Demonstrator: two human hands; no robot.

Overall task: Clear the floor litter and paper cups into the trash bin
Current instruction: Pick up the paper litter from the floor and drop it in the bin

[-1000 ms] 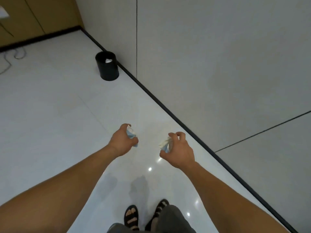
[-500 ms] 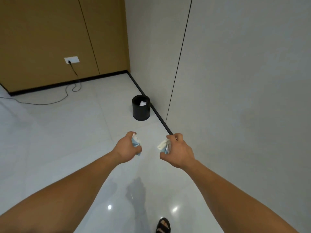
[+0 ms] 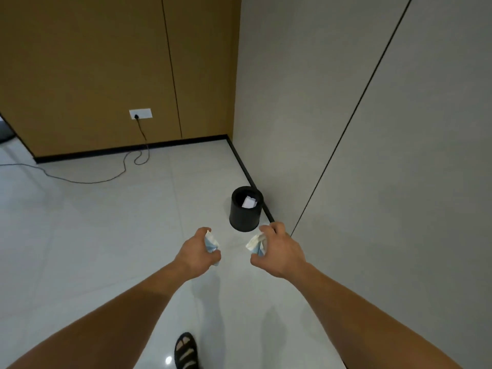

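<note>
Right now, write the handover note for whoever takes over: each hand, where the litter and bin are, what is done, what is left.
Left hand: grips a crumpled white-and-blue paper wad.
Right hand: holds a second crumpled white-and-blue wad.
Round black trash bin: upright on the pale tiled floor beside the grey wall, ahead of both hands; a white paper piece lies inside.
Done: both wads picked up, one piece binned.
Left: step up to the bin and drop both wads in. Whether litter remains elsewhere cannot be told from this view.
</note>
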